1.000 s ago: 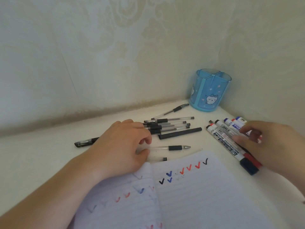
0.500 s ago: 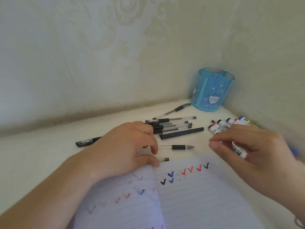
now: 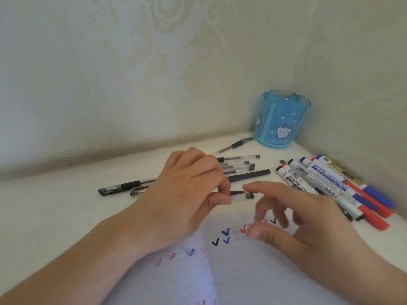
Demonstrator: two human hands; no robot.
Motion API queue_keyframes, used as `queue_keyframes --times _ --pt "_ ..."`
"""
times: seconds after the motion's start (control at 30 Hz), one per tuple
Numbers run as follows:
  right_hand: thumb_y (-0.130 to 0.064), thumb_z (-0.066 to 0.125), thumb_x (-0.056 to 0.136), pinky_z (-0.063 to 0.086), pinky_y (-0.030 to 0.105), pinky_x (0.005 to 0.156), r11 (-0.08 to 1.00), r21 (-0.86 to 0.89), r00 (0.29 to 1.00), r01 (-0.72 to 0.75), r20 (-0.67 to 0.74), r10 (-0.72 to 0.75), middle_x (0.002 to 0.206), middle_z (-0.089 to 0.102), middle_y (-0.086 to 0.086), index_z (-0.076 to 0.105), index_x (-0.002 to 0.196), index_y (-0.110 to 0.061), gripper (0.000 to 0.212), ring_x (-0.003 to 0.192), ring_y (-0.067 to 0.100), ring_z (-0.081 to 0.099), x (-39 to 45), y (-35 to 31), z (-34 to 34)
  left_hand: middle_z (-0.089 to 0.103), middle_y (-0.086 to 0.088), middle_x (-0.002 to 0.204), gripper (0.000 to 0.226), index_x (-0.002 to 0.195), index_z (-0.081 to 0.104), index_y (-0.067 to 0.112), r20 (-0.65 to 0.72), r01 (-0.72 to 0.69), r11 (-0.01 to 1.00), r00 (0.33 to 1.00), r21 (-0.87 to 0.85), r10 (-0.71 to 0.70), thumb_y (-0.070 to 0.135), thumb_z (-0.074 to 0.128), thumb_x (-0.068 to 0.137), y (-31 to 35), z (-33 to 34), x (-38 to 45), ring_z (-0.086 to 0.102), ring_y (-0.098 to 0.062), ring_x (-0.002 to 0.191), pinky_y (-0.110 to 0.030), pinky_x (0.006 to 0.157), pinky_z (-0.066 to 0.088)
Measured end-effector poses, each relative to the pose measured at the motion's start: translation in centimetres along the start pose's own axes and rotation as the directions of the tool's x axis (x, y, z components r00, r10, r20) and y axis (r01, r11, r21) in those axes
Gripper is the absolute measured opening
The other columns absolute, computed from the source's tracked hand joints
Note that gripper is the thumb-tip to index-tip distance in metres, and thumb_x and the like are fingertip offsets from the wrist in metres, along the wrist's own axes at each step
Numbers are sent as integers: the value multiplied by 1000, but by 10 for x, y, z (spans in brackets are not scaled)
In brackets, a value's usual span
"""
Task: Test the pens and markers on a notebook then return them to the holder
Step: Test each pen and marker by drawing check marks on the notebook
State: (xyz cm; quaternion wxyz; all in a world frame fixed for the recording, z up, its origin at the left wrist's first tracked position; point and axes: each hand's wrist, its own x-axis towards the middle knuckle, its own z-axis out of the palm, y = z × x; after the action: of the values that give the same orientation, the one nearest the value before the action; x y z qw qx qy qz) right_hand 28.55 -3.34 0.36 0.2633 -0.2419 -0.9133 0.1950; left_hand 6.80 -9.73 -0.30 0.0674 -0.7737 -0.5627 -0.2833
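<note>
A clear-barrelled pen (image 3: 239,196) with a dark grip and bare tip is pinched in the closed left hand (image 3: 187,190), just above the notebook (image 3: 253,271) top edge. The right hand (image 3: 308,219) is spread open, empty, above the notebook's coloured ticks, its fingertips near the pen.

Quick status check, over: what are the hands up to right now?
Left hand pinching a clear pen above the notebook. Right hand open, fingers spread, reaching toward it. Holder empty at the corner; nothing in the way.
</note>
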Motion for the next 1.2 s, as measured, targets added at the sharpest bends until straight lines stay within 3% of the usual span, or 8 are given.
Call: queue_keyframes --times 0.17,0.23,0.4,0.53,0.83,0.97,1.07,1.2 --pt "-51 66 80 35 0 56 997 56 992 46 -120 -39 70 61 -32 70 95 -36 22 55 -6 53 2 -1 8 54 14 99 32 94 59 26 55 -50 998 997 -24 51 52 42 95 4 3 -2 47 -13 100 -29 93 34" --pt "-59 64 79 47 15 50 962 273 964 -22 -248 92 70 69 -22 71 87 -38 24 48 6 55 3 0 0 56 12 97 33 98 58 22 62 -41 996 997 -79 46 50 40 97 2 3 -3 51 -11 94 -28 87 39" --pt "-53 82 60 43 14 46 610 791 956 -45 -143 256 63 71 4 73 80 -26 35 44 15 55 4 -7 -6 54 12 84 34 100 60 13 21 -10 982 1000 -189 15 38 36 102 9 2 -2 48 -7 73 -18 66 40" --pt "-21 84 68 49 21 48 642 751 986 -154 71 153 61 70 9 66 71 -18 18 48 15 59 -1 -12 9 59 8 79 27 99 62 16 165 -93 971 978 -222 131 31 40 100 19 3 -4 51 -9 69 -18 60 39" --pt "-38 75 78 50 26 49 837 546 999 35 -30 -22 66 69 1 68 74 -24 17 52 23 63 -7 -10 0 46 14 60 25 105 67 17 223 -77 916 959 -395 177 35 51 98 20 -6 -4 38 2 49 -7 50 27" --pt "-45 75 76 39 26 45 657 751 997 -67 17 81 55 66 6 69 79 -23 23 46 26 55 -1 1 -9 38 10 58 33 117 51 34 239 -12 952 967 -304 88 54 50 91 16 -7 -8 37 -4 50 -12 52 24" --pt "-44 75 74 46 29 46 460 862 977 -215 189 104 71 71 23 73 99 -8 43 60 37 66 8 6 -14 42 3 67 29 115 46 27 187 101 890 982 -444 -19 24 33 89 8 -9 -9 36 -11 56 -22 56 30" --pt "-29 87 62 38 20 38 676 639 922 -366 151 357 49 64 9 65 62 -9 29 38 19 50 8 7 5 44 0 77 39 115 43 21 90 142 895 989 -424 -114 -3 30 87 3 -5 -6 36 -10 62 -17 60 32"
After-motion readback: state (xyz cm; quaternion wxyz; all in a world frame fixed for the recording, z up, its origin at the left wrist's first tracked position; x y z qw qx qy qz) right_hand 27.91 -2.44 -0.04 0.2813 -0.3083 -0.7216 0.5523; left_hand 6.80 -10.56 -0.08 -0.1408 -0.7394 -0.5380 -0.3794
